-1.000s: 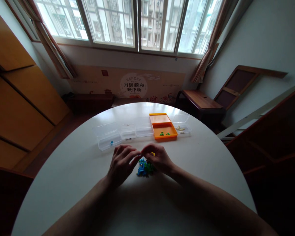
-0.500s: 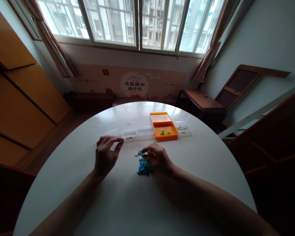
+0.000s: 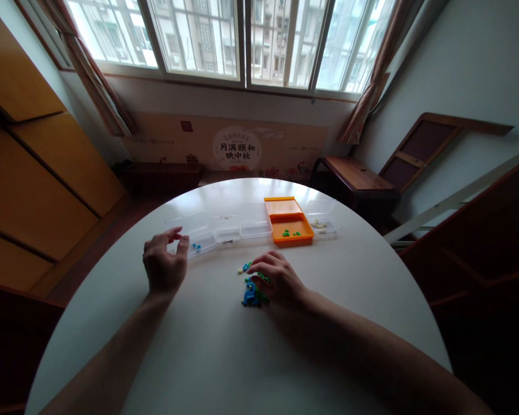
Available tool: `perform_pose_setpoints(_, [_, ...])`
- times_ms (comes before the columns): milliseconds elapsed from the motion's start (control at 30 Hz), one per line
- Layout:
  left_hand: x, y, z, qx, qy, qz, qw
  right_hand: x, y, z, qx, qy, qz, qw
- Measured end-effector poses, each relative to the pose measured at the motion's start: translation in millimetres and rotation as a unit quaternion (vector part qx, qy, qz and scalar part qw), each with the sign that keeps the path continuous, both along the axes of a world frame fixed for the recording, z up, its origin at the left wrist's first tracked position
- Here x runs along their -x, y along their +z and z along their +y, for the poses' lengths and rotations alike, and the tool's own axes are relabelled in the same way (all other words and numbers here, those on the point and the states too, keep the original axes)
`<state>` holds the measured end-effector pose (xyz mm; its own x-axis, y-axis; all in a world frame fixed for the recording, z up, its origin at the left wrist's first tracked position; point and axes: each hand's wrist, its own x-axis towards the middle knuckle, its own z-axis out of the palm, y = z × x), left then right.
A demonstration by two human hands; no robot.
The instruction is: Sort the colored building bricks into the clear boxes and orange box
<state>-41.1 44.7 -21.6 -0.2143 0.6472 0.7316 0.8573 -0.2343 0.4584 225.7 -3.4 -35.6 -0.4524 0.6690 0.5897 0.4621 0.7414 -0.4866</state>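
My left hand (image 3: 166,262) is at the left end of the row of boxes, thumb and fingers apart with nothing seen between them. Beside its thumb, a clear plastic box (image 3: 207,245) holds a few small blue pieces (image 3: 196,246). My right hand (image 3: 281,279) hovers at or rests against a pile of small blue and green plastic pieces (image 3: 251,295), its fingers curved and parted. Part of the pile is hidden under that hand. A few blue, green and pale yellow pieces (image 3: 243,268) lie loose just beyond the pile.
An orange box (image 3: 290,241) stands lid-up with green pieces (image 3: 286,233) inside. To its right, a clear box (image 3: 332,226) contains pale yellow pieces (image 3: 318,224); more clear boxes (image 3: 256,228) stand to its left. All are on a round white table (image 3: 350,276). A wooden bench (image 3: 358,174) is beyond.
My left hand has moved left and its pinch has opened; blue pieces now show in the left clear box. My right hand stays over the pile, its fingers slightly shifted.
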Motion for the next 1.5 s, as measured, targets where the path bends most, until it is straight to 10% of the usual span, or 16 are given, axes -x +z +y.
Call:
perform_pose_setpoints(533, [-26, 11.3, -26, -0.062, -0.174, 0.171, 0.968, 5, 15.0, -2, 0.001, 0.079, -0.192, 0.978])
perform_pose_setpoints(1033, [-46, 26.8, -47, -0.097, -0.367, 0.256, 0.889, 19, 18.4, 3, 0.100, 0.020, 0.008, 0.995])
perform_pose_setpoints(1367, [-46, 24.7, -44, -0.111, -0.358, 0.242, 0.895, 18, 20.9, 3, 0.126, 0.018, 0.045, 0.991])
perform_pose_setpoints(1500, [-33, 20.4, -34, -0.118, -0.235, 0.219, 0.940, 17, 19.4, 3, 0.126, -0.047, 0.064, 0.989])
